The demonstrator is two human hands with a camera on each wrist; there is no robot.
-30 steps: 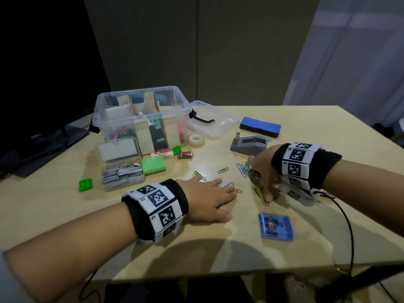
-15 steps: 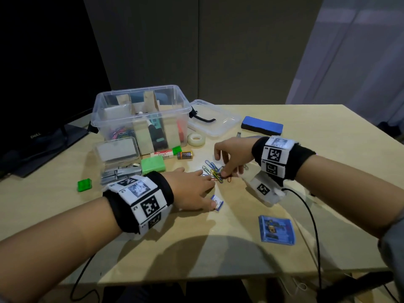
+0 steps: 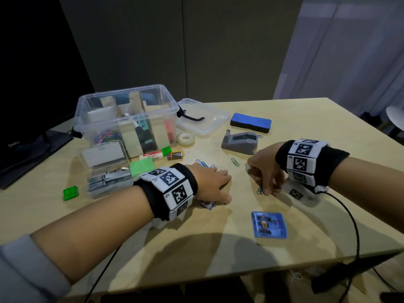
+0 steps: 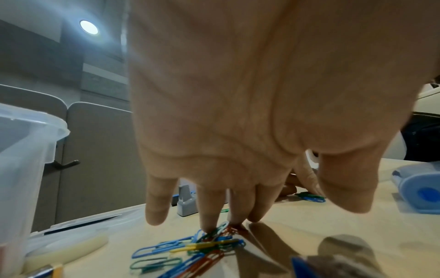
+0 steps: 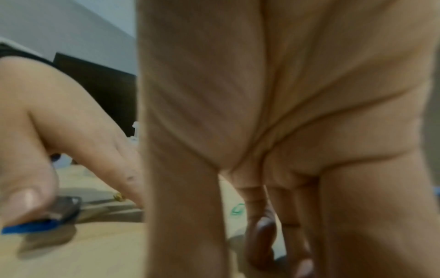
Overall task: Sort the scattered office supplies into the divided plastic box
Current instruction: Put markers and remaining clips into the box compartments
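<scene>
The clear divided box (image 3: 122,92) stands at the back left, with coloured clips and markers in its compartments. My left hand (image 3: 218,184) lies flat in the middle of the table. Its straight fingertips (image 4: 209,225) press on a pile of coloured paper clips (image 4: 202,242) (image 3: 204,164), and its thumb rests on a small blue item (image 3: 207,204). To the right, my right hand (image 3: 262,184) (image 5: 262,235) points its fingers down and touches a few blue and green clips (image 3: 260,190). One green clip (image 3: 235,162) lies alone between the hands. The right wrist view is blurred.
The box lid (image 3: 203,119), a blue board eraser (image 3: 250,122), a grey tape dispenser (image 3: 240,143) and a tape roll (image 3: 185,139) lie behind the hands. Staple boxes (image 3: 105,169), green blocks (image 3: 71,192) and a battery (image 3: 175,154) sit left. A blue pin case (image 3: 269,224) lies near the front edge.
My right hand swept clips left into the pile by my left hand, then moved back right onto other clips. The left hand stayed on the pile.
</scene>
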